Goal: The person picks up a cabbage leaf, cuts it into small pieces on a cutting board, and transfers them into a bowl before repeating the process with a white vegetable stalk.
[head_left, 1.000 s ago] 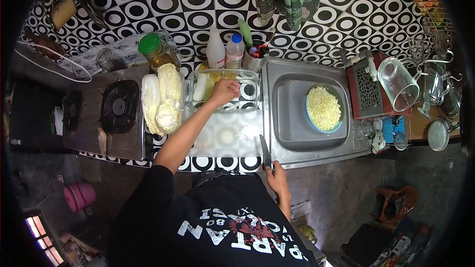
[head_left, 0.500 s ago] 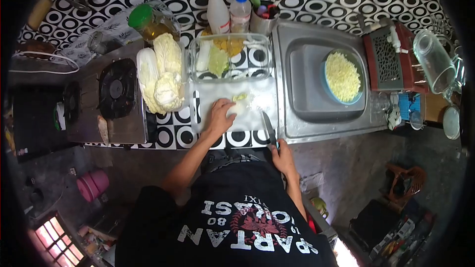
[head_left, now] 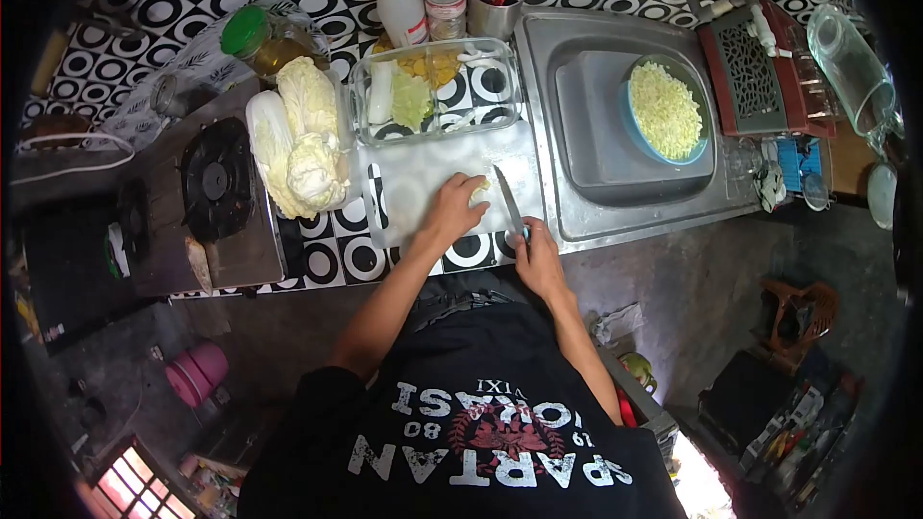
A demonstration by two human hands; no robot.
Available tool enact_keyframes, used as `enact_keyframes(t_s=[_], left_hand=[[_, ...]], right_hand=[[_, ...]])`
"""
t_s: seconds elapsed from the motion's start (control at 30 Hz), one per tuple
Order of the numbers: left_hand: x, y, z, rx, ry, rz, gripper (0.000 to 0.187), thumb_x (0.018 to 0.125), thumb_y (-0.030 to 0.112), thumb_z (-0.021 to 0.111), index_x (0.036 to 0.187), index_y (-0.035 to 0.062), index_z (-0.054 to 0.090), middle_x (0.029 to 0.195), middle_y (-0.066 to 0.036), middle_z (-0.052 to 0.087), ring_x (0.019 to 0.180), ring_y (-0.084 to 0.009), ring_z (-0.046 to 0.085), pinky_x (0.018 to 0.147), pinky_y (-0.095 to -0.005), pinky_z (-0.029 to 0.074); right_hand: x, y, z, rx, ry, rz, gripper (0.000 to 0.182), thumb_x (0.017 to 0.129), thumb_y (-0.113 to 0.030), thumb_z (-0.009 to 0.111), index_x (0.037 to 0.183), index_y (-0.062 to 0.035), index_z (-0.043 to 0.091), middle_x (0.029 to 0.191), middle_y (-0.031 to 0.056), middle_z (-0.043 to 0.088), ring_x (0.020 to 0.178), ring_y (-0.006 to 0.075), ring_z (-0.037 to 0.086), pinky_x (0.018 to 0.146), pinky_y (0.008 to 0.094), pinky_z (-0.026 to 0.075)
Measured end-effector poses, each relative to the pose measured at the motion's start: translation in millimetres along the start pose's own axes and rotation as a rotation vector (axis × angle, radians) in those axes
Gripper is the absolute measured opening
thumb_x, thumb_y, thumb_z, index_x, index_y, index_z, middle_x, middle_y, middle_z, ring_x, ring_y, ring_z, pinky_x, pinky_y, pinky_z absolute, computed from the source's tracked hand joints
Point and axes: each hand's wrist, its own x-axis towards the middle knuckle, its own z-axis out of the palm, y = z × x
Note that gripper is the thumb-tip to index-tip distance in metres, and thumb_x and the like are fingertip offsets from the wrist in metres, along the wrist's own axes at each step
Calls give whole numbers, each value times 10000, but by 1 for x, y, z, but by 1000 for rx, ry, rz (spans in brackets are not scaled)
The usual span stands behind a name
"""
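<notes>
Left hand [head_left: 452, 211] pressing cabbage piece [head_left: 478, 189] flat on cutting board [head_left: 413, 183], fingers curled over it for steadiness; right hand [head_left: 535, 255] fingers wrapped around knife [head_left: 509, 200], blade alongside.

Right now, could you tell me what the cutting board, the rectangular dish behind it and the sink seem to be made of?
The cutting board looks like translucent white plastic: matte and pale. The rectangular dish seems clear glass, since the tile pattern shows through its walls. The sink appears to be brushed stainless steel, grey with a dull sheen. The knife in the right hand looks steel-bladed.
</notes>
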Motion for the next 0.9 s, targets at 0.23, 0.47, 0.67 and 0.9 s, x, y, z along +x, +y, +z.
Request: enact_keyframes(t_s=[0.23,0.47,0.67,0.9], left_hand=[[8,-12,9,-16,155,-13,213,738,49,667,951,33,673,831,-160,602,717,-303,601,658,-358,481],[17,-16,14,-11,134,-114,163,727,38,668,888,37,692,781,-165,614,679,-294,613,631,-354,488],[17,-20,19,-27,148,-136,116,706,36,659,809,53,710,767,-154,616,670,-285,615,624,-352,493],[14,-11,15,73,155,-22,104,693,96,661,774,42,701,759,-133,585,646,-293,583,647,-367,481]], right_hand=[[0,2,7,-72,30,-59,331,872,-63,492,1193,2,440,1014,256,539,914,424,542,802,448,432],[0,6,11,-224,-152,-72,748,763,17,558,1421,-169,253,909,190,465,755,367,568,681,441,482],[0,-12,4,-386,-247,-30,895,670,30,617,1436,-190,210,1010,194,441,733,376,595,660,449,510],[4,0,15,-448,-251,-22,834,727,67,502,1444,-199,171,1002,220,418,708,404,594,667,456,515]])
